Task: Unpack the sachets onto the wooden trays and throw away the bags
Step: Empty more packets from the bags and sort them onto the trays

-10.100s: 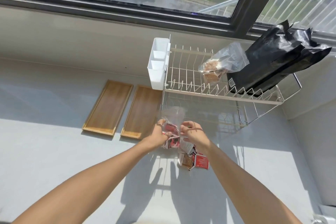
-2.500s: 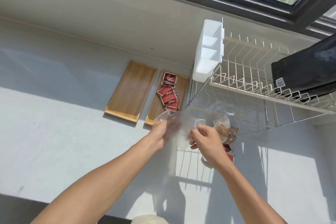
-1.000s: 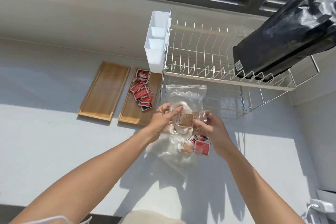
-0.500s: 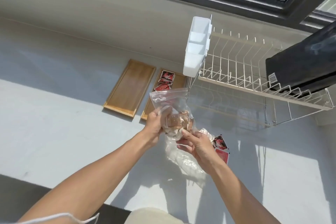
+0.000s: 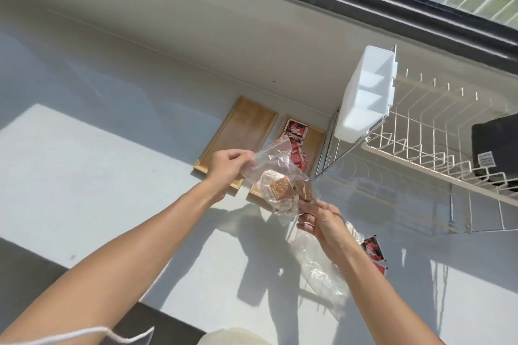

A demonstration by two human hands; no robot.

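Observation:
I hold a clear zip bag with brown sachets inside, lifted above the counter. My left hand pinches its upper left edge. My right hand grips its lower corner from below. Two wooden trays lie behind the bag: the left tray is bare, the right tray carries several red sachets, partly hidden by the bag. An empty clear bag lies crumpled on the counter under my right forearm, with loose red sachets beside it.
A white wire dish rack stands at the right, with a white plastic caddy hung on its left end and a black bag lying on it. The wall and window run along the back. The counter's front edge is near my elbows.
I have lifted the bag of brown sachets off the counter and tilted it towards the trays. My left hand moved up to its top edge; my right hand went under its lower corner.

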